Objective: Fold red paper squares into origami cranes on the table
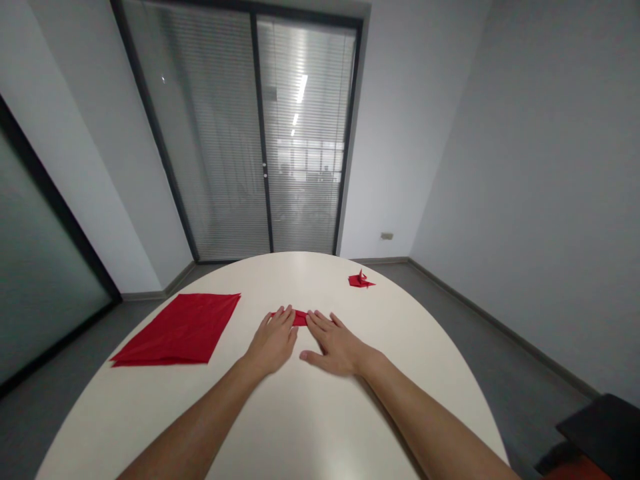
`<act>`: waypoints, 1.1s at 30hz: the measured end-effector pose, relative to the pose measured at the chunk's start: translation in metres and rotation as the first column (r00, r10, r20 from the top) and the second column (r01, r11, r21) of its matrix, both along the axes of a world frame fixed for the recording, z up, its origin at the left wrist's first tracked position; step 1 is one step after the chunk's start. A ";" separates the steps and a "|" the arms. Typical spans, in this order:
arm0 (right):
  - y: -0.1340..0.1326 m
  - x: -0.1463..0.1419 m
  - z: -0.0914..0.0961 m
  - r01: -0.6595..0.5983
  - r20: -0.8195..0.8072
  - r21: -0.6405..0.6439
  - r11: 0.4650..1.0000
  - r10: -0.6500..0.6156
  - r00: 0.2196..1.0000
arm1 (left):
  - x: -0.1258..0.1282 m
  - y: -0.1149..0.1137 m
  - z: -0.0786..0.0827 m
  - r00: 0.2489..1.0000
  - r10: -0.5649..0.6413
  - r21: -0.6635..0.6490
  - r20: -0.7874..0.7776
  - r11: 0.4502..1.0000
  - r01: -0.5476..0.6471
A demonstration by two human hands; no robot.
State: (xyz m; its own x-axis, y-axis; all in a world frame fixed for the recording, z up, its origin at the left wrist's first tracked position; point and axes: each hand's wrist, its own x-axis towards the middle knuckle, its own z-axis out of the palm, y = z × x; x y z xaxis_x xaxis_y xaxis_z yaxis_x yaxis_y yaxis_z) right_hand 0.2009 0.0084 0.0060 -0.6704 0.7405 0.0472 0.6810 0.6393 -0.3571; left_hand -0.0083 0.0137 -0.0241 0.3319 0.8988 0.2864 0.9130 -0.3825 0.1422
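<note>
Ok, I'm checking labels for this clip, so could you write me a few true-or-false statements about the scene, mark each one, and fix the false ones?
1. The left hand has its fingers over a small red piece. True.
2. The large red paper lies to the right of both hands. False: the large red paper lies to their left.
3. A folded red figure sits near the far edge of the table. True.
4. The right hand is holding the folded red figure. False: the right hand is at the small red piece, apart from the figure.
5. The tabletop is black. False: it is pale.
</note>
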 end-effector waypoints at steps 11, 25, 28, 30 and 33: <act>-0.001 0.000 0.004 -0.013 0.005 -0.010 1.000 0.013 1.000 | 0.001 -0.004 0.011 0.967 -0.251 0.002 0.041 0.968 0.251; -0.007 0.003 0.011 0.105 0.113 -0.085 0.991 -0.095 0.989 | 0.000 -0.006 0.011 0.973 -0.223 -0.148 0.057 0.962 0.229; -0.008 0.004 0.010 0.151 0.121 -0.073 0.986 -0.142 0.982 | 0.000 -0.006 0.012 0.972 -0.225 -0.089 0.067 0.969 0.230; -0.007 0.005 0.010 0.159 0.106 -0.040 0.986 -0.154 0.982 | 0.000 -0.006 0.014 0.970 -0.231 -0.037 0.078 0.972 0.234; -0.006 0.007 0.011 0.140 0.073 0.034 0.990 -0.142 0.987 | 0.001 -0.006 0.016 0.967 -0.233 0.025 0.105 0.972 0.232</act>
